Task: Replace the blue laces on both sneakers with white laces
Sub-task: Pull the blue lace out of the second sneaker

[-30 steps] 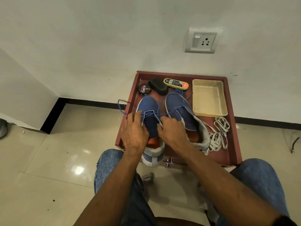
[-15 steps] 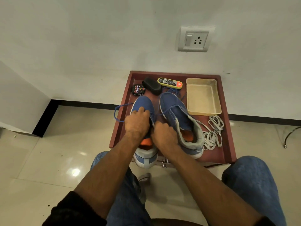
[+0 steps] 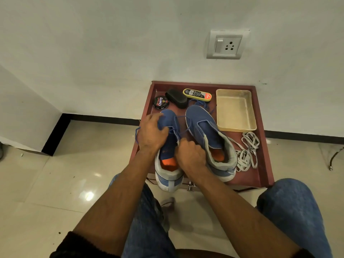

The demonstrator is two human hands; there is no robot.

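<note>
Two blue sneakers with grey heels and orange insoles stand on a dark red tray (image 3: 264,164). The left sneaker (image 3: 168,151) overhangs the tray's near edge. My left hand (image 3: 151,134) grips its toe part from the left side. My right hand (image 3: 190,155) is curled at the tongue and pinches the blue lace (image 3: 176,127), which runs loose across the shoe and loops off to the left. The right sneaker (image 3: 206,131) lies untouched beside it, its blue lace loosened. A bundle of white laces (image 3: 246,153) lies on the tray to its right.
At the back of the tray sit a round black polish tin (image 3: 161,102), a black brush (image 3: 176,98), a yellow polish applicator (image 3: 197,94) and a beige plastic tray (image 3: 235,110). A wall with a socket (image 3: 226,44) rises behind. My jeans-clad knees flank the near edge.
My left hand slid forward from the sneaker's middle to its toe. My right hand stayed at the tongue on the lace. The camera view shifted slightly.
</note>
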